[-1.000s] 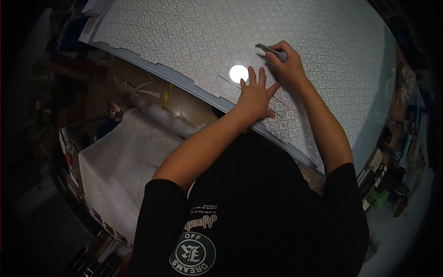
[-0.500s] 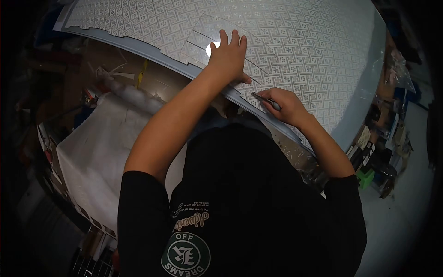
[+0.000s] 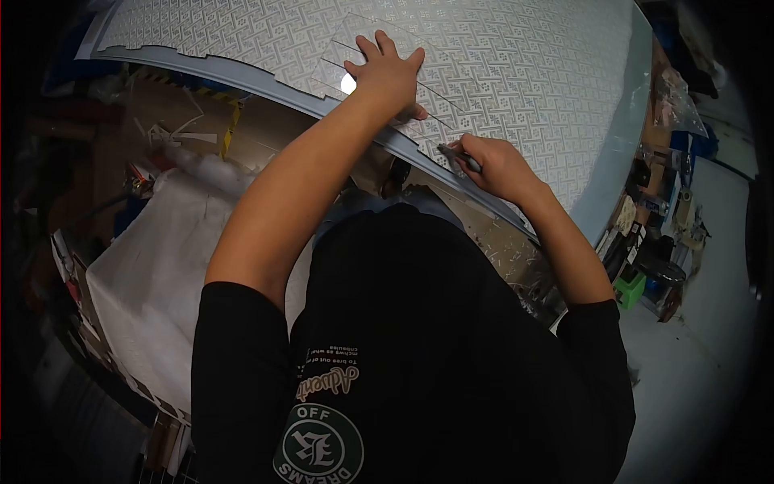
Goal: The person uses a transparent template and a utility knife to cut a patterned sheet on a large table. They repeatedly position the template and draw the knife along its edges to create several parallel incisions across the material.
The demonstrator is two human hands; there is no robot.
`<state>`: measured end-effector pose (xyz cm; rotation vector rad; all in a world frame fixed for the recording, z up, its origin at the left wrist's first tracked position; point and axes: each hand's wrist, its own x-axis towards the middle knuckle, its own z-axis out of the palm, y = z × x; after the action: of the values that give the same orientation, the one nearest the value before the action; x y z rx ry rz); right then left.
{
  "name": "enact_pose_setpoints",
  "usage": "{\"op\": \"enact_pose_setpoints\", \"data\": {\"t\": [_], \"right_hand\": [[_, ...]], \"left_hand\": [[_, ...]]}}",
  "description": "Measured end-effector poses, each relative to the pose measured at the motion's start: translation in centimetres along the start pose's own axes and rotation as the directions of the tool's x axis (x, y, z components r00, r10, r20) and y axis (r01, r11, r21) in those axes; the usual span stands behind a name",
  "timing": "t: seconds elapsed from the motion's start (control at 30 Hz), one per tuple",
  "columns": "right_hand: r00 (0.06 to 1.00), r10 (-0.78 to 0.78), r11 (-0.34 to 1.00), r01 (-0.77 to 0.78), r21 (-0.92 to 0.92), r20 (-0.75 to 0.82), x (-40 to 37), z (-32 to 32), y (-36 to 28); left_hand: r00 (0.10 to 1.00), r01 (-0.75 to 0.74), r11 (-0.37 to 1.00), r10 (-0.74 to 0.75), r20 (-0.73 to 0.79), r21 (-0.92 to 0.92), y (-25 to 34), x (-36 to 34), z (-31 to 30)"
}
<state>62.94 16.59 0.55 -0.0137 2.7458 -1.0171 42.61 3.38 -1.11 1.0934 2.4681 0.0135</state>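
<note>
My left hand (image 3: 387, 79) lies with fingers spread on a clear flat sheet (image 3: 343, 50) marked with dark lines. Beneath the sheet is a large panel (image 3: 516, 73) with a silvery woven-look pattern. To the right, my right hand (image 3: 497, 168) is closed around a slim dark tool (image 3: 470, 163), its tip close to the panel's near edge, just below the sheet's lower right end. Whether the tip touches the panel cannot be made out.
A grey rail (image 3: 242, 78) with an uneven edge runs along the panel's near side. White cloth (image 3: 161, 266) drapes at the left, near yellow-black tape (image 3: 231, 133). Tools and a green box (image 3: 629, 290) lie at the right, below a clear plastic bag (image 3: 677, 101).
The whole view has shifted, so the panel and both hands appear slightly further left and up. My left hand's fingers are spread wider. The tool is still in my right hand.
</note>
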Motion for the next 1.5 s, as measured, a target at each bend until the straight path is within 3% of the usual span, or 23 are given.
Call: {"op": "enact_pose_setpoints", "data": {"t": [0.4, 0.5, 0.57, 0.67, 0.77, 0.93, 1.07, 1.1, 1.17, 1.27, 1.33, 1.43, 1.5], "right_hand": [[0.997, 0.076, 0.995, -0.077, -0.070, -0.019, -0.1, 0.6, -0.7], [0.995, 0.067, 0.997, -0.065, 0.031, -0.070, -0.3, 1.7, -0.2], [0.977, -0.053, 0.997, 0.065, 0.051, -0.205, 0.2, 2.7, 0.0], [0.945, -0.115, 0.986, 0.145, 0.078, -0.308, 2.3, 4.0, -0.6], [0.962, -0.086, 0.996, 0.084, -0.021, -0.259, 3.8, 4.5, -0.9], [0.964, -0.095, 0.995, 0.094, -0.018, -0.250, 4.4, 4.4, -0.8], [0.957, -0.121, 0.993, 0.115, -0.038, -0.265, 7.0, 5.2, -1.6], [0.956, -0.121, 0.993, 0.116, -0.035, -0.269, 8.2, 5.6, -2.0], [0.912, -0.174, 0.983, 0.184, -0.010, -0.372, 10.7, 6.4, -2.8], [0.915, -0.178, 0.982, 0.187, -0.012, -0.363, 12.2, 6.6, -3.4], [0.928, -0.163, 0.986, 0.164, -0.026, -0.334, 12.4, 6.4, -3.1], [0.946, -0.135, 0.991, 0.130, -0.036, -0.295, 12.1, 6.2, -2.9], [0.948, -0.129, 0.992, 0.125, -0.032, -0.292, 12.8, 6.5, -3.2]], "left_hand": [[1.000, -0.005, 0.997, 0.004, 0.013, 0.083, -0.1, 0.8, 0.3], [1.000, -0.013, 0.995, 0.012, 0.014, 0.102, -0.2, 0.9, 0.4], [1.000, -0.020, 0.993, 0.018, 0.014, 0.117, -0.3, 1.0, 0.2], [0.999, -0.038, 0.991, 0.035, 0.022, 0.126, -0.4, 0.8, 0.0], [0.996, -0.065, 0.989, 0.072, -0.050, 0.135, -1.2, 1.2, 0.2], [0.961, -0.256, 0.957, 0.267, -0.067, 0.137, -4.4, 2.1, -1.1], [0.975, -0.190, 0.968, 0.206, -0.086, 0.166, -4.5, 1.7, -1.5], [0.987, -0.119, 0.981, 0.134, -0.092, 0.153, -4.7, 2.1, -1.5], [0.993, -0.046, 0.989, 0.061, -0.101, 0.142, -5.4, 3.1, -0.8], [0.981, -0.076, 0.974, 0.111, -0.156, 0.212, -6.9, 3.9, -0.7], [0.964, -0.264, 0.930, 0.263, 0.037, 0.255, -8.2, 4.8, -2.1], [0.926, -0.376, 0.891, 0.349, 0.146, 0.255, -10.8, 5.6, -3.7], [0.918, -0.396, 0.885, 0.376, 0.124, 0.245, -11.5, 5.7, -3.5]]}}
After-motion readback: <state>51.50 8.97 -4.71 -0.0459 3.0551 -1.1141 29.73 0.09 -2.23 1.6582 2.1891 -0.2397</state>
